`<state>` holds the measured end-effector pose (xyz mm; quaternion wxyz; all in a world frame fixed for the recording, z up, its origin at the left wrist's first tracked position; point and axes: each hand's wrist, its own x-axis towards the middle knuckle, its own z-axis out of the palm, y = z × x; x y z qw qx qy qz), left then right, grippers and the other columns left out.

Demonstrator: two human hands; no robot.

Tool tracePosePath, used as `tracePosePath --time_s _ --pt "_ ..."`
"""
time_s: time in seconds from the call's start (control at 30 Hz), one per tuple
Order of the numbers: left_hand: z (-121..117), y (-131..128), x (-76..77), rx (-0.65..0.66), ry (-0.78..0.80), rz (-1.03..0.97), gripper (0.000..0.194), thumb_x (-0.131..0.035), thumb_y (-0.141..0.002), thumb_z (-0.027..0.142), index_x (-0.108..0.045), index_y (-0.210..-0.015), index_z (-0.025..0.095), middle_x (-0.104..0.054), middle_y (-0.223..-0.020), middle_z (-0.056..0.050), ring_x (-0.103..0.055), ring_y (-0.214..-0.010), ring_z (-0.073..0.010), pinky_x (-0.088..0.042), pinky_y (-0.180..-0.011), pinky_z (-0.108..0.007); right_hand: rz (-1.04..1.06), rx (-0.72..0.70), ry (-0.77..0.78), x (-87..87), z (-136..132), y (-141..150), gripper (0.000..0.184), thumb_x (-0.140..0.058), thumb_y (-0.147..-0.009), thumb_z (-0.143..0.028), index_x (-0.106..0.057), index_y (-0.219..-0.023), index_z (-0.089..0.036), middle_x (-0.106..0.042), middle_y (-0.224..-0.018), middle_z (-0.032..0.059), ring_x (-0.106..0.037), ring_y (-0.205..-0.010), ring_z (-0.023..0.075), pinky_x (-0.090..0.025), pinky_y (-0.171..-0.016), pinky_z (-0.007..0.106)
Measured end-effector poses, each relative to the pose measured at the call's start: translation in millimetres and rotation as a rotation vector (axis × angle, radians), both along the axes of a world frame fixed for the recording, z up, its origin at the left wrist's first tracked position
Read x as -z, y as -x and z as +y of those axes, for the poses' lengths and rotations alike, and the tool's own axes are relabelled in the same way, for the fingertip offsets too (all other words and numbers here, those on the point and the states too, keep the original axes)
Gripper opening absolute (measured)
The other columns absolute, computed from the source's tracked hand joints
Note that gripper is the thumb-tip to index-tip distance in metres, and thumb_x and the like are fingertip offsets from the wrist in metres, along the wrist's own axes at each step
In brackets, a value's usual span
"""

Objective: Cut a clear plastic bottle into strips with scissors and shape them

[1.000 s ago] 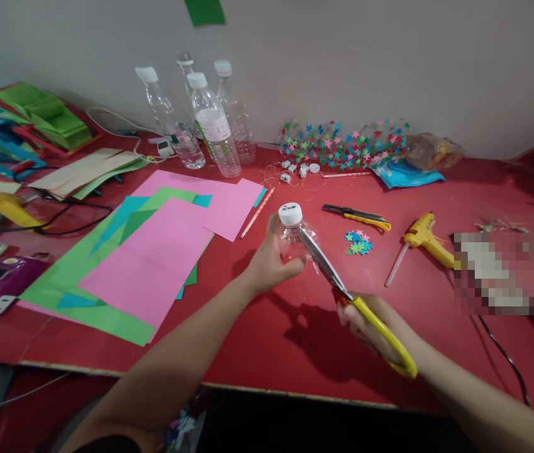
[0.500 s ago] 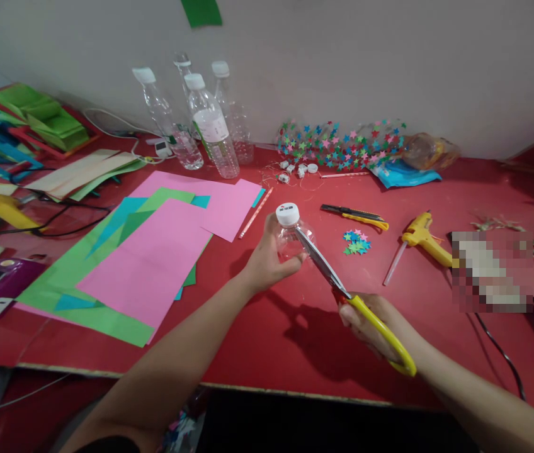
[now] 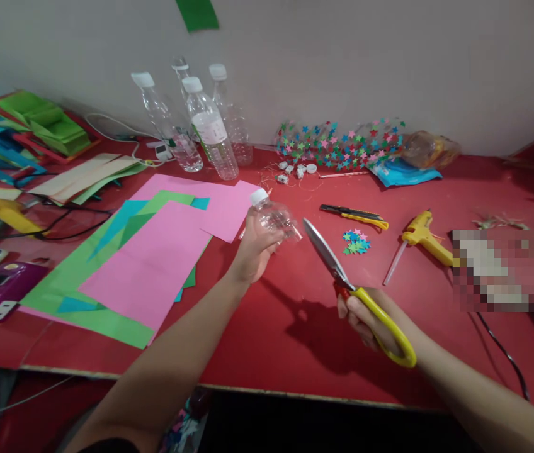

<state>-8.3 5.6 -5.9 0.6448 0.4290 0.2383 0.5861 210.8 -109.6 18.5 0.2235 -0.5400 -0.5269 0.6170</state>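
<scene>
My left hand (image 3: 251,251) grips the cut-off top of a clear plastic bottle (image 3: 274,218) with a white cap, tilted to the left above the red table (image 3: 295,340). My right hand (image 3: 366,318) holds yellow-handled scissors (image 3: 342,277), fingers through the loops, blades closed and pointing up-left. The blade tips stop a little to the right of the bottle piece, not touching it.
Pink, green and blue paper sheets (image 3: 153,251) lie at left. Several whole bottles (image 3: 208,129) stand by the wall. A utility knife (image 3: 354,216), a pile of paper stars (image 3: 356,242), a yellow glue gun (image 3: 425,239) and a star-covered bottle (image 3: 337,145) lie at right.
The bottle piece has come off the scissor blades and moved up and left, tilting its cap leftward. The scissors have drawn slightly back to the right.
</scene>
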Motion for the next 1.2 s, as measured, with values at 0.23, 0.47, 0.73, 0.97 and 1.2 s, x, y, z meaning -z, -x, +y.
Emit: tracePosePath --time_s 0.23,0.47,0.73,0.97,1.2 --pt "-11 -4 -10.6 0.084 0.149 -0.066 0.047 -0.073 -0.070 0.031 -0.052 -0.112 0.025 -0.061 -0.110 -0.003 -0.063 -0.105 -0.0234 -0.048 -0.101 -0.048 -0.104 -0.003 -0.041 -2.1 7 -1 0.059 -0.050 -0.077 -0.079 -0.046 -0.070 -0.021 -0.036 -0.048 -0.0084 -0.036 -0.036 0.0063 -0.029 -0.037 0.021" --pt "-8 -5 -11.7 0.062 0.213 0.004 0.042 -0.070 -0.075 0.032 -0.053 -0.113 0.025 -0.062 -0.120 -0.006 -0.063 -0.109 -0.0250 -0.049 -0.098 -0.047 -0.201 -0.055 -0.133 -2.1 10 0 0.054 -0.057 -0.078 -0.071 -0.038 -0.064 -0.023 -0.036 -0.052 -0.0061 -0.032 -0.047 0.0081 -0.024 -0.044 0.023" --pt "-11 -6 -8.2 0.069 0.255 -0.041 0.043 -0.073 -0.071 0.027 -0.057 -0.111 0.025 -0.063 -0.109 -0.004 -0.065 -0.105 -0.0255 -0.051 -0.096 -0.048 -0.403 -0.149 -0.203 6.1 11 0 0.051 -0.053 -0.081 -0.067 -0.038 -0.064 -0.022 -0.031 -0.062 -0.0052 -0.026 -0.057 0.0099 -0.024 -0.051 0.025" --pt "-8 -5 -10.9 -0.004 0.272 -0.096 0.038 -0.065 -0.068 0.016 -0.056 -0.104 0.023 -0.065 -0.102 -0.001 -0.066 -0.100 -0.0210 -0.054 -0.095 -0.045 -0.466 -0.165 -0.229 7.6 11 -1 0.053 -0.052 -0.080 -0.069 -0.037 -0.063 -0.021 -0.030 -0.061 -0.0051 -0.025 -0.058 0.0103 -0.024 -0.051 0.025" --pt "-2 -1 -12.6 -0.091 0.255 -0.130 0.031 -0.061 -0.070 0.018 -0.055 -0.100 0.023 -0.065 -0.095 0.000 -0.067 -0.095 -0.0201 -0.055 -0.091 -0.043 -0.351 -0.227 -0.242 4.5 9 -8 0.049 -0.050 -0.085 -0.067 -0.046 -0.073 -0.020 -0.044 -0.066 -0.0022 -0.033 -0.060 0.0111 -0.032 -0.056 0.026"
